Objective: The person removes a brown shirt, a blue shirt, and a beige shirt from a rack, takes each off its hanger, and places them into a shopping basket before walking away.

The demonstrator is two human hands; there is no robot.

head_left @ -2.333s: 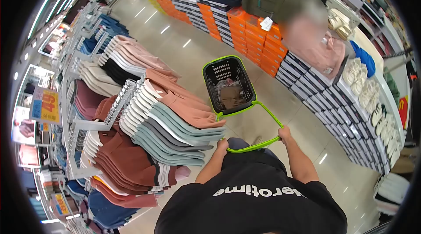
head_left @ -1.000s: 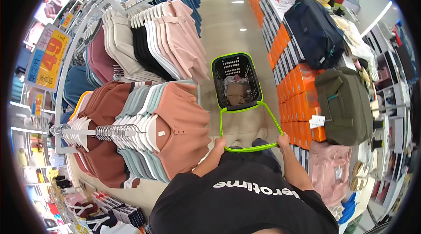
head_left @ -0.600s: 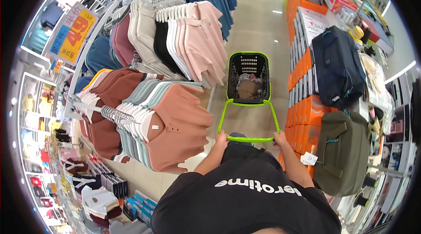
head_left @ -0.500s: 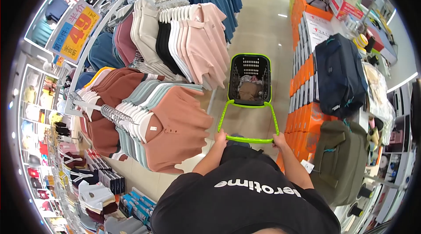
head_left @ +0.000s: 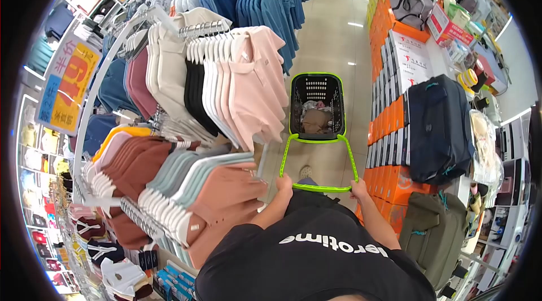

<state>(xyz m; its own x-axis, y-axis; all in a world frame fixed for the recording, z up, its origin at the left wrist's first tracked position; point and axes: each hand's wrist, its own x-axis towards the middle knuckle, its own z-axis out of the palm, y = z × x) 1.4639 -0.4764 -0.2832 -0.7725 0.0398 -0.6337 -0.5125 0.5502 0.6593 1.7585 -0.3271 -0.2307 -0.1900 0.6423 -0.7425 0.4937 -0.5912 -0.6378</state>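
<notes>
I am holding the green handle with both hands. My left hand is curling round its left corner, and my right hand is curling round the right one. Both grips are closed on the handle, with nothing else showing in them. My hands are sitting far apart, one at each end, and I think that is helping the pull stay even on both sides.

The black basket is sitting out in front of me, down low in the middle of the shiny floor. The handle is joining on at its near edge, so the long loop is probably letting me reach it without bending. I cannot see the bottom of the basket. Inside, a brown cloth is lying near my end, with some paler stuff bunched behind it. The tall sides are likely keeping it all in.

On my left, pink shirts are hanging in a row on white hangers, side by side, maybe so people can look through them. On my right, orange boxes are standing in stacks, and a dark blue bag is resting up high, where it is easy to see.
</notes>
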